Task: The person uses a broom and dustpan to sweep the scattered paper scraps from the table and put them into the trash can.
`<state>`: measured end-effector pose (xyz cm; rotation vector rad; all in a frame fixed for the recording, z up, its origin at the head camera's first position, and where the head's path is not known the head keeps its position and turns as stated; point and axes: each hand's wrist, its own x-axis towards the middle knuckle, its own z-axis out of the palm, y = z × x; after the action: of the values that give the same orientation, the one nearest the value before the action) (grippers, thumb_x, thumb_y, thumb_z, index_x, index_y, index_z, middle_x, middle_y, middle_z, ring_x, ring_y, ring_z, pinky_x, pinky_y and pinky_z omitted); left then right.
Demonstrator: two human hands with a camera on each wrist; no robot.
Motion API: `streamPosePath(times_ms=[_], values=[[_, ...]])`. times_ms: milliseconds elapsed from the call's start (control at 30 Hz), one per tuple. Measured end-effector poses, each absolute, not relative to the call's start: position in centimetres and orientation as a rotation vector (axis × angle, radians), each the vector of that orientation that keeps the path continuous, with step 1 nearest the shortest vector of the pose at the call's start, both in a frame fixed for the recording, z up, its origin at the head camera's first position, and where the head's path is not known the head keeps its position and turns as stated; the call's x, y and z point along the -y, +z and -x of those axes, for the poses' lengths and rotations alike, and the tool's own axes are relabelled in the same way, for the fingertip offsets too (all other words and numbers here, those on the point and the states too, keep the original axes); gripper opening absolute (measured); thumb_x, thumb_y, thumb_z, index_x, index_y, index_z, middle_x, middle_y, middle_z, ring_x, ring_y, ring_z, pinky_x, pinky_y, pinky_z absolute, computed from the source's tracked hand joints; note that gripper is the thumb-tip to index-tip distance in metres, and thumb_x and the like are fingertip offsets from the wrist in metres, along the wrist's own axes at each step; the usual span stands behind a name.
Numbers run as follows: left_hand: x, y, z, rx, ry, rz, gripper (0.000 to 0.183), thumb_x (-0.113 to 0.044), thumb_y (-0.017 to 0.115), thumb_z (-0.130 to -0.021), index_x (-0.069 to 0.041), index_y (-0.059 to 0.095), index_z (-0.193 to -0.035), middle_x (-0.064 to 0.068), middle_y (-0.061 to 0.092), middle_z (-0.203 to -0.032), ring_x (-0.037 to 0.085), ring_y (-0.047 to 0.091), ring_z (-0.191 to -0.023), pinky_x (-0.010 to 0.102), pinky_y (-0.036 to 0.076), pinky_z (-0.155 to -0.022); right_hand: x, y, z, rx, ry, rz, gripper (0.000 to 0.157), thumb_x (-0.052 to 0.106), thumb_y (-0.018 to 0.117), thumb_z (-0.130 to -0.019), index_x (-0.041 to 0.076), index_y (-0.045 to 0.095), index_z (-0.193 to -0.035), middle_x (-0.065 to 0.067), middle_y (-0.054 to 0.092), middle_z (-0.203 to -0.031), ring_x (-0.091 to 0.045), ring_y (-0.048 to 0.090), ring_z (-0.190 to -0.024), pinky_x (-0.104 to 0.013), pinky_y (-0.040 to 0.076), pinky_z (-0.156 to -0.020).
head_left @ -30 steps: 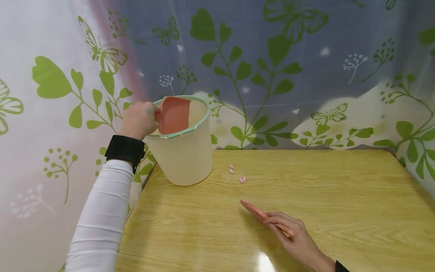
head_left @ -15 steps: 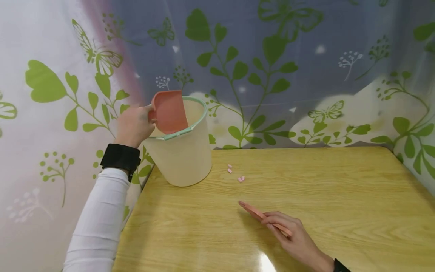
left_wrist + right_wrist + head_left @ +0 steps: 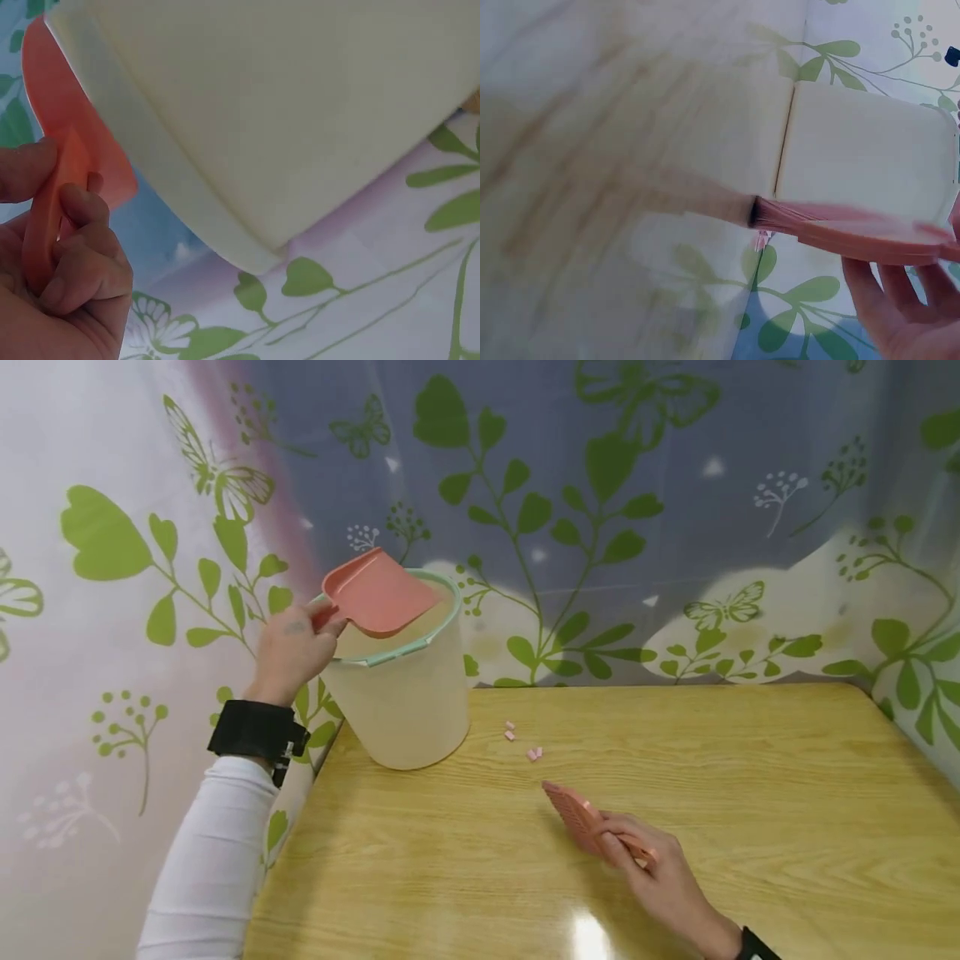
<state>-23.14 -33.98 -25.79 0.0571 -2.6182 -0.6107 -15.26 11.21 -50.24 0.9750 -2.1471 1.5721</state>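
Note:
My left hand (image 3: 295, 647) grips the handle of a salmon-pink dustpan (image 3: 382, 597), its pan tilted over the mouth of a cream bucket (image 3: 401, 714) with a mint-green rim. In the left wrist view, fingers and thumb wrap the dustpan handle (image 3: 49, 217) beside the bucket wall (image 3: 285, 112). A matching pink hand brush (image 3: 573, 817) is held by its handle in my right hand (image 3: 660, 872), low over the table. The right wrist view shows the brush bristles (image 3: 776, 214) pointing toward the tabletop. Several small pink bits (image 3: 534, 753) lie between brush and bucket.
The bucket stands at the back left corner of the wood-grain table (image 3: 712, 777). Behind and to the left hangs a curtain (image 3: 555, 527) printed with green leaves and butterflies. A bright reflection shows near the table's front.
The dustpan has turned from steeply upright to a flatter tilt, and the left wrist has rotated with it. The brush has rolled so its bristles show, moving slightly forward and right.

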Motion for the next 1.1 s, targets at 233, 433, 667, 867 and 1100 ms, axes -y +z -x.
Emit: streamPosePath(times_ms=[233,433,667,867,1100], values=[[31.3,-26.9,22.2,2.506,-0.737,0.118,0.034,-0.021,0.065,-0.104,-0.004,0.071,-0.133,0.018,0.076,-0.106,0.025,0.06,-0.077,0.032,0.042,-0.07,-12.2,-49.1,15.3,2.182,1.784,-0.637,0.021,-0.003,0.056,-0.106,0.001,0.074,-0.114,0.002,0.075,-0.112,-0.004,0.042,-0.051,-0.028,0.036,-0.042],[28.3,-28.6,20.3,2.52,-0.835,0.297,0.035,-0.02,0.069,-0.103,-0.001,0.071,-0.133,0.016,0.078,-0.103,0.02,0.053,-0.064,0.026,0.04,-0.059,-13.4,-48.9,15.4,2.201,1.791,-0.54,0.019,-0.003,0.055,-0.106,-0.005,0.072,-0.116,0.017,0.075,-0.106,-0.002,0.07,-0.077,-0.023,0.054,-0.054],[24.2,-32.0,18.8,2.631,-0.852,0.561,0.034,-0.019,0.071,-0.101,-0.006,0.072,-0.132,0.005,0.072,-0.085,0.013,0.049,-0.059,0.028,0.04,-0.056,-15.1,-48.3,15.6,2.142,1.982,-0.444,0.023,0.0,0.054,-0.108,-0.015,0.067,-0.117,0.012,0.076,-0.107,-0.005,0.073,-0.086,-0.026,0.06,-0.062],[20.7,-37.8,18.9,2.772,-0.994,0.616,0.035,-0.02,0.071,-0.102,-0.002,0.072,-0.131,0.001,0.066,-0.08,0.009,0.046,-0.057,0.024,0.036,-0.054,-15.6,-47.4,15.8,2.006,2.116,-0.43,0.024,0.001,0.053,-0.108,-0.017,0.066,-0.117,0.004,0.077,-0.106,-0.009,0.075,-0.089,-0.03,0.061,-0.062],[18.5,-42.5,18.6,2.89,-1.065,0.612,0.031,-0.019,0.073,-0.1,-0.005,0.075,-0.127,0.003,0.075,-0.104,0.013,0.055,-0.07,0.027,0.044,-0.063,-16.4,-46.8,15.5,1.943,2.091,-0.404,0.02,-0.003,0.054,-0.106,-0.017,0.068,-0.112,0.002,0.077,-0.103,-0.009,0.075,-0.083,-0.026,0.06,-0.063]])
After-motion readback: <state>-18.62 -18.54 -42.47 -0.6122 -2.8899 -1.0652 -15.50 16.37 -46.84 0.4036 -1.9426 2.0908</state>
